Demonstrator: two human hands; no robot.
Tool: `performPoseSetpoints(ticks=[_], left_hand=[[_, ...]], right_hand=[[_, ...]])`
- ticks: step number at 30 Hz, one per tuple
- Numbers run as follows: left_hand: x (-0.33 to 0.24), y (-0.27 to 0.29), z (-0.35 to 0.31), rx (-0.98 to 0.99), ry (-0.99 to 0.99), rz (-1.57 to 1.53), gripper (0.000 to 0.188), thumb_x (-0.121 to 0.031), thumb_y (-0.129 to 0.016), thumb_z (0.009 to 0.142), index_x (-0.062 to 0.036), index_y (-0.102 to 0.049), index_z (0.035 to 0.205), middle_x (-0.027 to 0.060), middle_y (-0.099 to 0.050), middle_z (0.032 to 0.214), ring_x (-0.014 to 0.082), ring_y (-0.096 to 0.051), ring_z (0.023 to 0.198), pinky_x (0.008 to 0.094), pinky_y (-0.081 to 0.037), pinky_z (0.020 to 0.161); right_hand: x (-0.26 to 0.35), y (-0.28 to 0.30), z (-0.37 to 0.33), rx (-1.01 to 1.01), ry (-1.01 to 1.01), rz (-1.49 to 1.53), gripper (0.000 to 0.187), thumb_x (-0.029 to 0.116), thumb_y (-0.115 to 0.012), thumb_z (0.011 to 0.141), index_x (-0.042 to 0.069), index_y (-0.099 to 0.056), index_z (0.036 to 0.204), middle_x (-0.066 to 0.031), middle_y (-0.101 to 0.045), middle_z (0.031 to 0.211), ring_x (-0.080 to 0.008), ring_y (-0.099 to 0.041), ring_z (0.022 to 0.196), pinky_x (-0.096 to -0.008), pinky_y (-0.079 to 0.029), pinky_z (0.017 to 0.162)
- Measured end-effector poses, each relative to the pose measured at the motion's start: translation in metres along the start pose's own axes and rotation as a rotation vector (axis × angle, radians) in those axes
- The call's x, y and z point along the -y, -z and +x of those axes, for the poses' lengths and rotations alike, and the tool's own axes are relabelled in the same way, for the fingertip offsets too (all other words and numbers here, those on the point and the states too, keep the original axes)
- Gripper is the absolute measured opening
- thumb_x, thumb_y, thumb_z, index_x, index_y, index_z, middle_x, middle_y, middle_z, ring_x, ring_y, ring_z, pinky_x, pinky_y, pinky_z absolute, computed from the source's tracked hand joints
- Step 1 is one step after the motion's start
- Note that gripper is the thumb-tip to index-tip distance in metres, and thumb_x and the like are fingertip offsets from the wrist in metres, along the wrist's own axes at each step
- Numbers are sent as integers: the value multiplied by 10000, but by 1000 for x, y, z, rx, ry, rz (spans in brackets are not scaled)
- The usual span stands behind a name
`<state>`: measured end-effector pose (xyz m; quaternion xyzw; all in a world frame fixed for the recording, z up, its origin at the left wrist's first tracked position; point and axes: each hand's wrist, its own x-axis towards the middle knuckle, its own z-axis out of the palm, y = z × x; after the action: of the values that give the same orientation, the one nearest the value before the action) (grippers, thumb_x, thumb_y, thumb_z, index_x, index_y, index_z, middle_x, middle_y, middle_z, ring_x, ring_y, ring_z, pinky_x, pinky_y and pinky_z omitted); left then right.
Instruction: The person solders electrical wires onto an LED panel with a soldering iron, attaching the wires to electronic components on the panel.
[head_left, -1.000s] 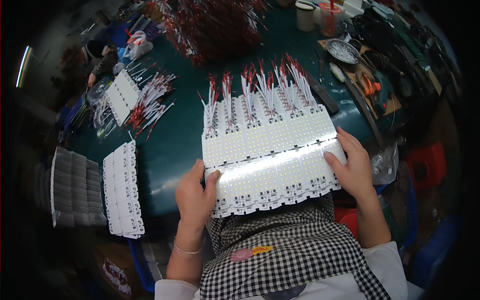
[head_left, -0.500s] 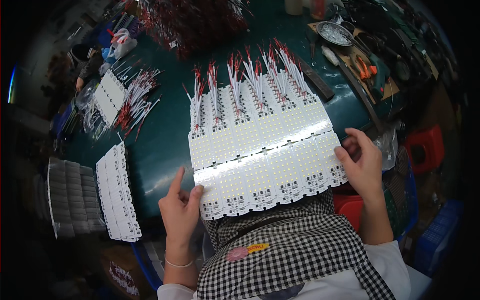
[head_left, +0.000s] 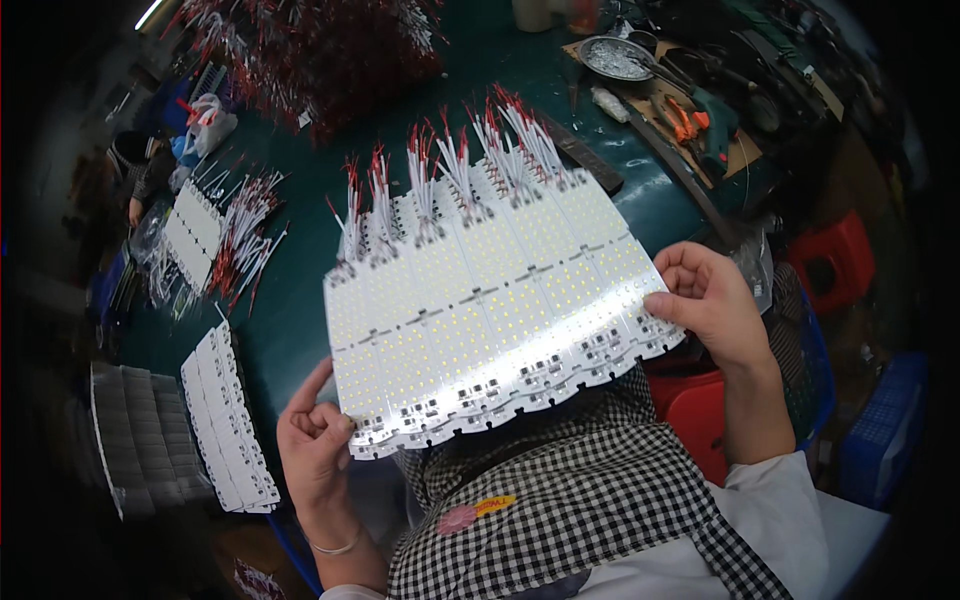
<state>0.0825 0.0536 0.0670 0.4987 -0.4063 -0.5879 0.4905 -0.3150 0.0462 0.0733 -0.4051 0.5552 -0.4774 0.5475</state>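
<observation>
A white LED circuit board sheet (head_left: 480, 300), dotted with rows of small yellow LEDs, slopes in front of me over my checked apron (head_left: 560, 510). Bundles of white wires with red tips (head_left: 425, 190) stand up along its far side. At the near edge a second scalloped edge shows just beneath the sheet, so more boards lie under it. My left hand (head_left: 315, 445) pinches the near left corner between thumb and bent fingers, forefinger along the side. With thumb on top and fingers curled, my right hand (head_left: 712, 305) grips the right edge.
Left are stacks of white boards (head_left: 228, 425) and loose red-white wires (head_left: 250, 235). A large wire heap (head_left: 330, 50) sits at the back. Back right hold a metal bowl (head_left: 612, 58), orange-handled pliers (head_left: 685, 120) and a dark bar (head_left: 590, 160). A red stool (head_left: 830, 265) stands right; another person's hand (head_left: 135, 212) is far left.
Both hands have closed on the sheet's edges. Its near part has been raised and shifted left, exposing a layer below. The whole view has also shifted somewhat.
</observation>
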Motion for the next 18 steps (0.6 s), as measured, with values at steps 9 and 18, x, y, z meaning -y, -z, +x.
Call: performPoseSetpoints(ticks=[9, 18], left_hand=[[25, 7, 28, 12, 10, 220, 654, -16, -761, 755, 71, -467, 1333, -34, -571, 653, 4, -475, 546, 150, -339, 486], [25, 1, 20, -27, 26, 349, 650, 3, -751, 755, 79, -461, 1332, -42, -528, 612, 2, -410, 480, 157, -276, 424]], right_hand=[[-23, -4, 39, -42, 91, -295, 275, 75, -769, 742, -8, -597, 940, 14, -553, 784, -57, -490, 682, -215, -427, 615], [-15, -5, 25, -82, 56, -449, 302, 102, -801, 697, -6, -594, 889, 19, -503, 738, -71, -464, 668, -230, -430, 604]])
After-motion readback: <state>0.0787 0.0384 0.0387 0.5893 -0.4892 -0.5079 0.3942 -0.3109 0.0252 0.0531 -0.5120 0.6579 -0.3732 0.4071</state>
